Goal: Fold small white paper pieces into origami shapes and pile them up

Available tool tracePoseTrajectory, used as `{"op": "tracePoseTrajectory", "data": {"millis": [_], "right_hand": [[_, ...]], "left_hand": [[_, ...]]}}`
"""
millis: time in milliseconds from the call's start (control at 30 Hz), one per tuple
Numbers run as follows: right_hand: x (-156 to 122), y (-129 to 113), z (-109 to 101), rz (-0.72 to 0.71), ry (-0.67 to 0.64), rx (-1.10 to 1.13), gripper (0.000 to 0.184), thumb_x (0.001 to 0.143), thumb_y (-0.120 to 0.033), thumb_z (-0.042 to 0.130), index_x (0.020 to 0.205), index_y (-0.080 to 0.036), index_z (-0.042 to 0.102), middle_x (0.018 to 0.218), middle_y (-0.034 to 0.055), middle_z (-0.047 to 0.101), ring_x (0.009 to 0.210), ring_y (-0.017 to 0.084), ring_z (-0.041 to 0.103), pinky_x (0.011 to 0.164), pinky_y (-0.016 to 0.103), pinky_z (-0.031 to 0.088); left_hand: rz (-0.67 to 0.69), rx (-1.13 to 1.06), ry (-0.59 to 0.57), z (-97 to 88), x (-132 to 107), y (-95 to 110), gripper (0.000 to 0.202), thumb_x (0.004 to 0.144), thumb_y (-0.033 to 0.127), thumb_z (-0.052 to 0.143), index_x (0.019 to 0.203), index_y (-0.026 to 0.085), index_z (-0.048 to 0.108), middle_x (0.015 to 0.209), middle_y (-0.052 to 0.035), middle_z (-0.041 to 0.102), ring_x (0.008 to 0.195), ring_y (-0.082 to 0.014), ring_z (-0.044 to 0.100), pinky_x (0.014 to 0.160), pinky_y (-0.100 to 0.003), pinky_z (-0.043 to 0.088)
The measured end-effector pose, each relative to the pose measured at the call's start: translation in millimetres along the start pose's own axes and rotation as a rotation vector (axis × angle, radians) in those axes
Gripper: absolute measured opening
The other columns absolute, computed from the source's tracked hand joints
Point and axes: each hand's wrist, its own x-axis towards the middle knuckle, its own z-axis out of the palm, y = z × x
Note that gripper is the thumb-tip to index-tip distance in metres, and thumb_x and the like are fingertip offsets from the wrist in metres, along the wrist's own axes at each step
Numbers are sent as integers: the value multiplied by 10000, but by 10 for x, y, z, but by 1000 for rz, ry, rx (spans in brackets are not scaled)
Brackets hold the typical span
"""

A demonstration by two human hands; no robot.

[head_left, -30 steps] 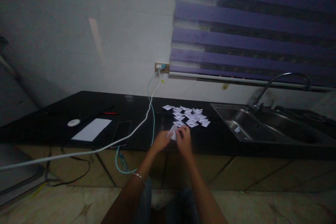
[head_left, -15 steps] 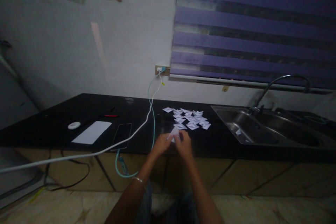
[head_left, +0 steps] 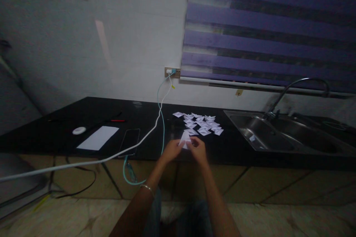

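A piece of folded white paper [head_left: 185, 139] is held between my two hands above the front part of the black counter [head_left: 150, 118]. My left hand [head_left: 171, 150] pinches its left side. On the other side, my right hand [head_left: 198, 150] grips the right edge with thumb and fingers. Just beyond the hands lie several folded paper boats [head_left: 204, 124] in a loose cluster. The exact folds of the held paper are blurred.
Left on the counter are a stack of white paper [head_left: 98, 138], a phone [head_left: 130, 140], a round white object [head_left: 79, 130] and a red pen-like item [head_left: 118, 120]. A white cable [head_left: 150, 133] crosses the counter. A steel sink [head_left: 250, 133] is at right.
The held paper has turned more upright and shows a wider face. My hands have moved slightly apart, the right one a little to the right. The view has shifted slightly.
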Motion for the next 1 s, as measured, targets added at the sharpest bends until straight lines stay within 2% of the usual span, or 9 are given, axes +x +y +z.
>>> {"op": "tracePoseTrajectory", "data": {"millis": [233,400,500,633,733,867,1000], "right_hand": [[18,24,-20,24,-51,160,284,676,-321,669,898,-146,653,819,67,681,698,193,620,599,274,468],[4,-7,-21,77,-111,229,288,658,-318,684,889,-155,631,736,53,673,653,188,621,552,263,468],[-4,8,-2,107,-75,214,257,651,-299,679,855,-151,628,686,42,662,603,176,607,528,258,458],[-14,47,54,135,24,166,253,662,-326,667,837,-149,622,659,42,650,600,182,607,526,266,464],[-24,64,88,102,59,101,247,677,-350,650,816,-147,624,653,43,645,602,179,601,524,259,458],[-26,75,94,44,57,28,217,697,-327,624,817,-146,630,673,36,639,614,166,588,534,245,447],[-3,76,83,59,31,20,220,696,-310,614,833,-138,633,689,40,641,630,169,585,549,251,454]], "left_hand": [[-76,-19,-77,3,12,-51,504,807,550,441,719,92,633,556,-7,554,498,-118,481,476,-209,317],[-5,-143,-96,-42,44,-33,376,787,432,529,870,91,662,736,-44,652,639,-154,564,572,-226,394],[-5,-190,-101,-55,46,-2,352,781,386,541,896,79,669,792,-67,672,690,-176,586,611,-248,422],[-39,-257,-56,-59,34,45,357,772,361,554,946,70,667,784,-77,675,704,-190,598,619,-264,448],[-45,-250,-20,-51,34,46,343,775,334,549,953,65,666,769,-78,674,692,-188,599,612,-264,453],[-36,-174,30,-21,51,-9,305,774,306,545,930,76,672,780,-74,679,682,-184,601,618,-264,454],[-52,-91,64,7,58,-50,301,776,311,538,917,82,675,778,-70,680,679,-187,599,637,-279,457]]}}
